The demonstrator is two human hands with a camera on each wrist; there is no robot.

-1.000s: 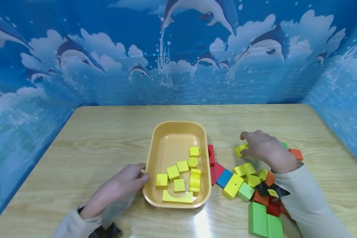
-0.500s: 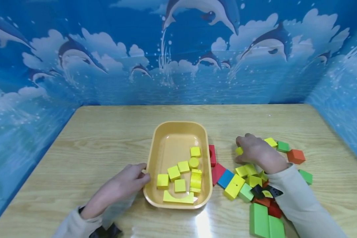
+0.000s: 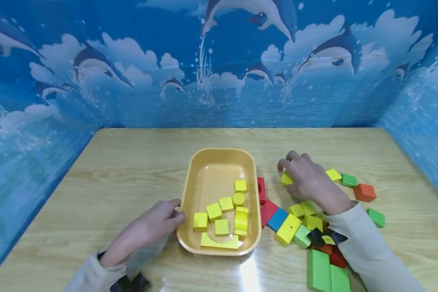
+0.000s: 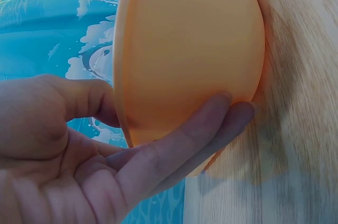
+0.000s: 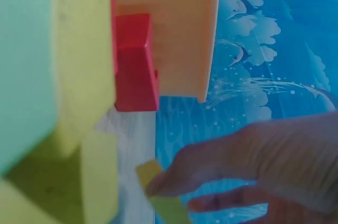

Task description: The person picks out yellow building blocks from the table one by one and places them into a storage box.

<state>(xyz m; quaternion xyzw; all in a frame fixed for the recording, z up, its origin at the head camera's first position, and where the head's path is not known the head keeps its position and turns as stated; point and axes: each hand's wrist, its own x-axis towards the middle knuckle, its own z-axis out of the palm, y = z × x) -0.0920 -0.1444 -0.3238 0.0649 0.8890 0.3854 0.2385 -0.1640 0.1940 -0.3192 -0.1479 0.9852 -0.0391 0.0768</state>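
My left hand [image 3: 157, 222] holds the left side of a tan plastic tray [image 3: 220, 161]. In the left wrist view the thumb lies over the tray's rim and the fingers lie along its outer wall [image 4: 195, 39]. Several yellow blocks [image 3: 214, 211] sit in the tray's near half, among them a cylinder [image 3: 238, 199] and an arched piece [image 3: 219, 242]. To the right of the tray, my right hand [image 3: 310, 180] pinches a small yellow block [image 3: 286, 179] between thumb and fingers. The right wrist view shows that yellow block [image 5: 170, 209] partly covered by the thumb.
Beside the tray lie red blocks [image 3: 261, 190] and a blue block [image 3: 278, 219]. Mixed yellow, green and red blocks pile up under the right forearm, with long green blocks [image 3: 318, 271] nearest. An orange block [image 3: 365, 192] lies farther right. A dolphin-print backdrop [image 3: 219, 101] borders the table.
My right hand has moved left toward the tray, with the small yellow block in its fingers. Another yellow block behind the hand has come into view. My left hand stays on the tray.
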